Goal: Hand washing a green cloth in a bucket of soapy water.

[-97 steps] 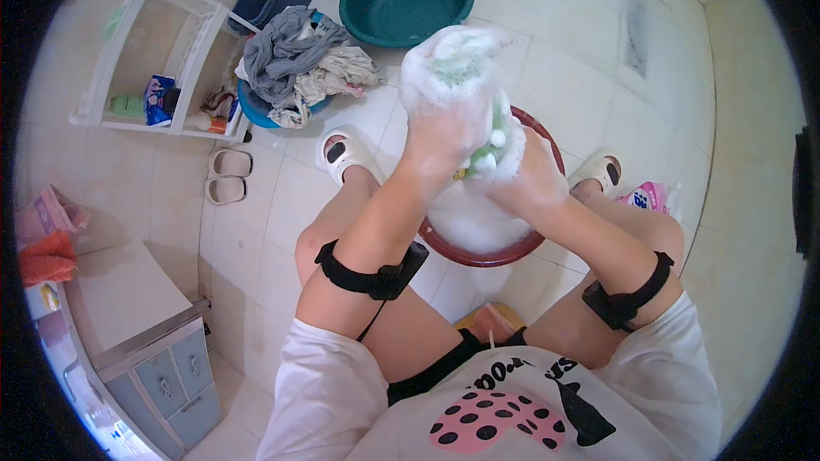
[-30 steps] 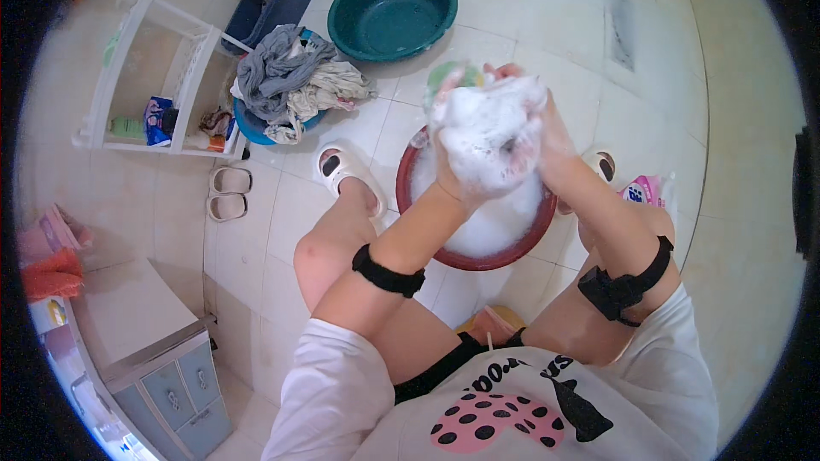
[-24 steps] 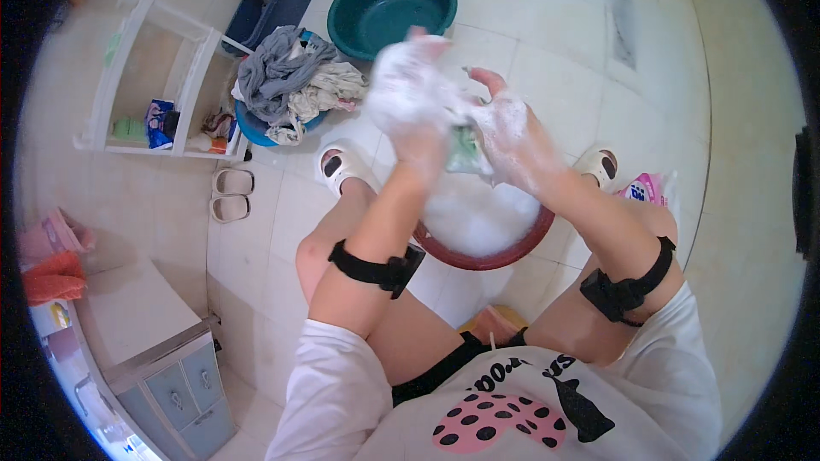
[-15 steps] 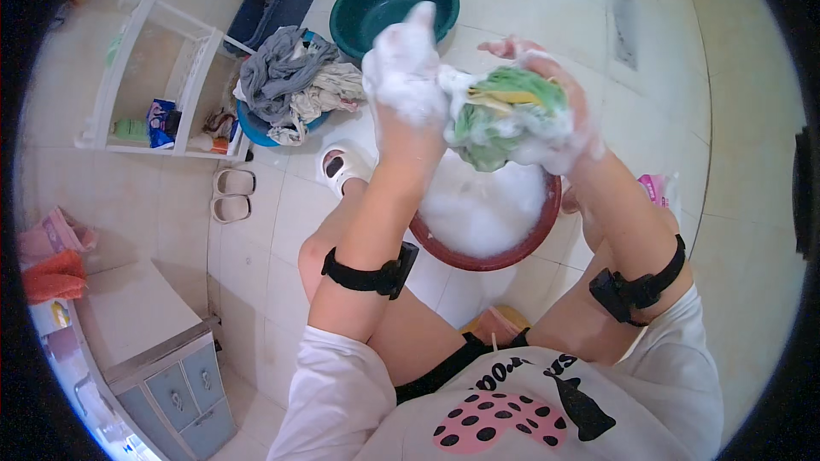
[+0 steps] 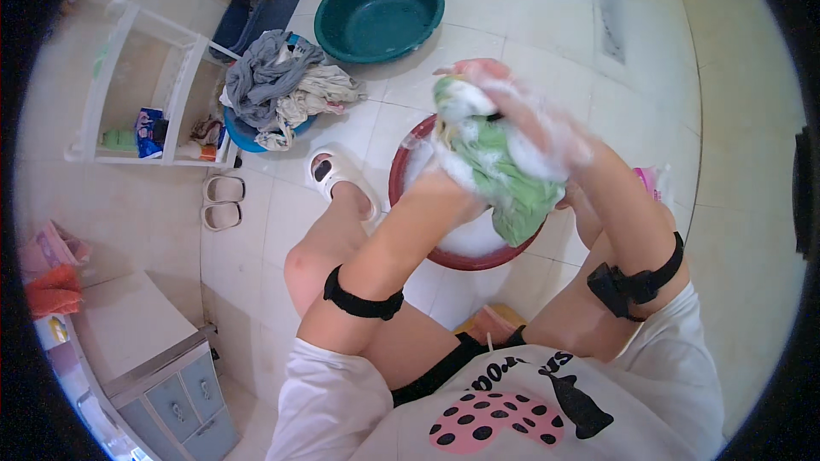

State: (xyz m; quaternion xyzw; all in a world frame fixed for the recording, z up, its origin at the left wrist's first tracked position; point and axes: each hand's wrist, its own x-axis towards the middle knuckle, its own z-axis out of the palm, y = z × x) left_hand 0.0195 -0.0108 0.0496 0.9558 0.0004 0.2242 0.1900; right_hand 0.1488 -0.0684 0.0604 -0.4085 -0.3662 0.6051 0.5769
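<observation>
A wet green cloth (image 5: 512,192) covered in white suds is bunched between my two hands above a dark red basin (image 5: 395,175). My right hand (image 5: 542,132), foamy and smeared by motion, grips the cloth from its upper right side. My left hand (image 5: 464,195) is at the cloth's lower left; its fingers are hidden under the fabric and foam. One end of the cloth hangs down over the near right rim of the basin. White foam (image 5: 470,239) fills the part of the basin that shows below the cloth.
A dark green basin (image 5: 380,47) stands beyond on the tiled floor. To its left, a blue basin (image 5: 243,132) is heaped with grey and pale laundry (image 5: 273,77). A white shelf (image 5: 128,158), beige slippers (image 5: 224,202) and a low cabinet (image 5: 137,320) line the left side.
My left hand has come down from above the cloth to beneath it. The cloth has spread lower over the basin, and my right hand has turned over onto it.
</observation>
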